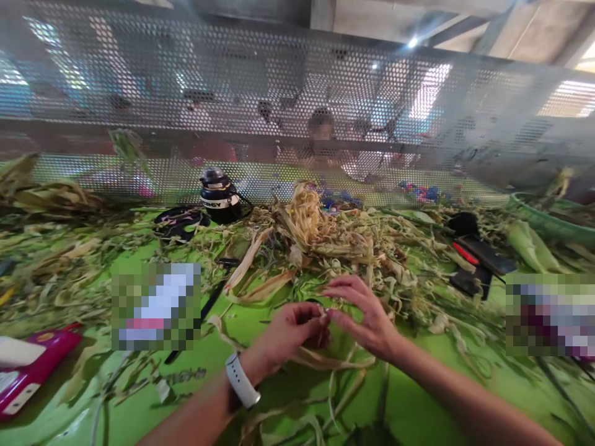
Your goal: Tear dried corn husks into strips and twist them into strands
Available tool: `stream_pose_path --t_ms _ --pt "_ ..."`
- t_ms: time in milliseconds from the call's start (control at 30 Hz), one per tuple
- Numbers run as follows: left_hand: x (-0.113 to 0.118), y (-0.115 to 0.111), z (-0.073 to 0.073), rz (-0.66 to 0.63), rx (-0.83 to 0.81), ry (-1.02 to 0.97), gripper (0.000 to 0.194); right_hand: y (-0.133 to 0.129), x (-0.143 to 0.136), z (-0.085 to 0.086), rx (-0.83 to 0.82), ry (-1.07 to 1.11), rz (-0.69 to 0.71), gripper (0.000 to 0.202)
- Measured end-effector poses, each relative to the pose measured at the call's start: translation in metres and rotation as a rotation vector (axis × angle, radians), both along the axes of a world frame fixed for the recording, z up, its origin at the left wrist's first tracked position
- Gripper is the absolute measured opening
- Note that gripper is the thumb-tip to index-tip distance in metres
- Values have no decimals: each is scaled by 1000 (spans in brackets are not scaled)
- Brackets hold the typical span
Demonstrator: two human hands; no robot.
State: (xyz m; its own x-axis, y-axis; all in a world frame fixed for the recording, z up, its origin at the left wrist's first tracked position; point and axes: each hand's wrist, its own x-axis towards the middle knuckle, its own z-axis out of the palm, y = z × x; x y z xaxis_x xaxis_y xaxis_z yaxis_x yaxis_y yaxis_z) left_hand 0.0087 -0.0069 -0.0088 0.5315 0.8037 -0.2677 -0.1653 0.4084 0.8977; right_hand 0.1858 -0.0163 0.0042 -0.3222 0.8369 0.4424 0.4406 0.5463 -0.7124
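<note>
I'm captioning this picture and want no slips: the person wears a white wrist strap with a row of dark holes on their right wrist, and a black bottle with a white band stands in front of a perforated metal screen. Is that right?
Not quite: the head view shows the white strap on the left wrist. The black bottle does stand before the perforated screen.

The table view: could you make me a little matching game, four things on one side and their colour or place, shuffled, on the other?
Things
1. Wristband
2. Basket
3. Bottle
4. Dried husks

Colour or place
A. Green, at the right edge of the view
B. Black, upright, with a pale lettered band
C. Straw-coloured, in a loose heap
D. White, around the wrist of the left hand

Pairs: 1-D, 2-A, 3-B, 4-C
</note>
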Motion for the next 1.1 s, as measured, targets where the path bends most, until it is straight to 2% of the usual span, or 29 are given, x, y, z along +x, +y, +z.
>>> stream_pose_path --t_ms 100,200,300,533,667,767,833,900,967,1100 --pt "1 -5 -1 -62 -26 22 26 4 -4 -8 -129 115 82 15" --pt "2 -6 -4 -73 -44 30 25 6 -8 -16 -309 287 77 17" --pt "1 -6 -5 -93 -76 39 25 6 -8 -17 -437 351 97 22" --pt "0 -9 -3 -286 -98 -2 25 -3 -12 -10 -349 254 128 22" --pt "0 -8 -5 -145 -198 -87 19 1 -9 -8 -406 288 55 28" --pt "0 -4 -5 -43 -214 -150 17 7 -1 -4 -324 159 -77 32" --pt "0 -2 -6 -13 -199 -160 17 9 4 -2 -268 9 -96 41" --pt "0 -1 -6 0 -178 -155 18 10 5 -2 -301 -60 -45 45" --pt "0 -1 -5 -3 -164 -141 19 10 5 -5 -338 -38 -17 42" --pt "-1 -2 -4 -22 -145 -84 21 10 1 -10 -286 2 -85 39"
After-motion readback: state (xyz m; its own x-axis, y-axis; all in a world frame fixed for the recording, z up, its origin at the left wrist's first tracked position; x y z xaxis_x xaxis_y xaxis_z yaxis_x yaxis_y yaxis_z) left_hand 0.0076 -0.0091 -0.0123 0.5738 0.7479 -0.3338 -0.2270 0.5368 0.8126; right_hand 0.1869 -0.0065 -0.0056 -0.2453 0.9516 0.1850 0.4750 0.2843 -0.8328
